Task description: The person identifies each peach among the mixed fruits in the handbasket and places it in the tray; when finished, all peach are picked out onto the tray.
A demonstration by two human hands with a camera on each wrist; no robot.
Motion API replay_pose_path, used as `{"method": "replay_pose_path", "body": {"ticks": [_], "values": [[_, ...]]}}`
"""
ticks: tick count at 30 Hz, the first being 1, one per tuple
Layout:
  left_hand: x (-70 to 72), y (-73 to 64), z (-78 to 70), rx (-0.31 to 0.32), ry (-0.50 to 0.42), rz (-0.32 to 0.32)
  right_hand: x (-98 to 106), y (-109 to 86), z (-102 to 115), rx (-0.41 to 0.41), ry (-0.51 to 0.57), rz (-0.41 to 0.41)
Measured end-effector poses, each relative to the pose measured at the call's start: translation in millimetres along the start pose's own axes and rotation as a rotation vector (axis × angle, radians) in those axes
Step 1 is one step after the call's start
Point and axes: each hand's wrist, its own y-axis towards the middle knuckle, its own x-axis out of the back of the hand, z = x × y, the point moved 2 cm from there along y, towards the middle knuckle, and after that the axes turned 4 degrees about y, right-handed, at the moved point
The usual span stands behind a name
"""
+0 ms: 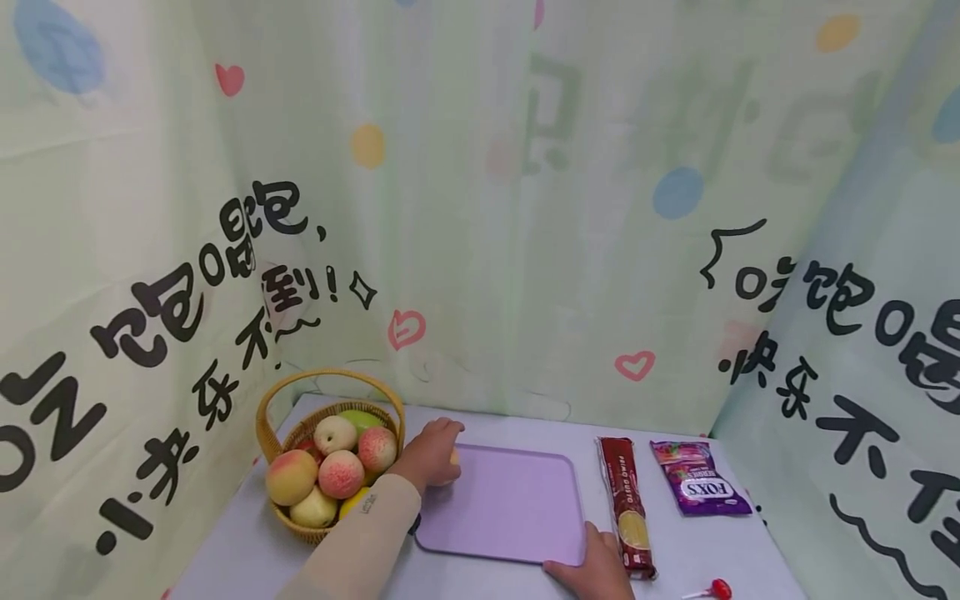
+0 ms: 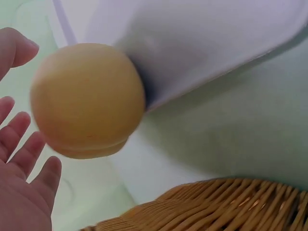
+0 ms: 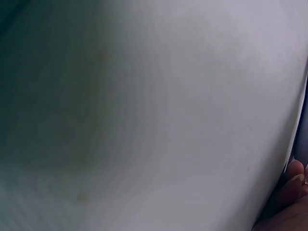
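Peach [image 2: 89, 98] at far left corner of purple tray [image 1: 510, 500], mostly behind L hand [image 1: 431, 454] in head view; that hand's fingers are loose & spread beside the peach, unclenched, but can't tell if the peach rests on the tray or just above. R hand [image 1: 596, 567] grips tray's near right corner; left of tray, wicker basket [image 2: 231, 207] holds more peaches [image 1: 341, 475], pale fruit [image 1: 335, 435], green fruit [image 1: 362, 418] & yellow fruit [image 1: 354, 504], w/ L sleeve [image 1: 360, 533] crossing in front. Right of tray on table [image 1: 705, 550]: red pack [image 1: 626, 504], purple FOX'S pack [image 1: 701, 479], red lollipop [image 1: 720, 589] nearest the person.
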Motion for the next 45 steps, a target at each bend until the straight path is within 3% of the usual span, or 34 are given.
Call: {"method": "replay_pose_path", "body": {"ticks": [5,9,21,33,40,45], "values": [[14.8,-3.7,-12.0,-0.051,0.020,0.021,-1.3,0.9,-2.3,-0.004,-0.001,-0.003],[27.2,-7.0,-23.4,-0.131,0.081,0.015,0.8,0.1,-2.8,0.008,0.008,-0.015],[49.6,-22.1,-40.9,-0.281,0.225,0.015,1.9,-2.3,0.6,0.021,0.006,-0.025],[64.4,-43.4,-43.9,-0.348,0.288,0.030,0.6,-1.6,0.7,0.045,0.002,-0.020],[79.0,-56.8,-39.5,-0.400,0.273,-0.017,0.8,-0.4,2.8,0.044,0.000,-0.025],[89.2,-66.4,-33.0,-0.384,0.217,-0.073,2.0,-1.7,4.5,0.020,0.000,-0.009]]}}
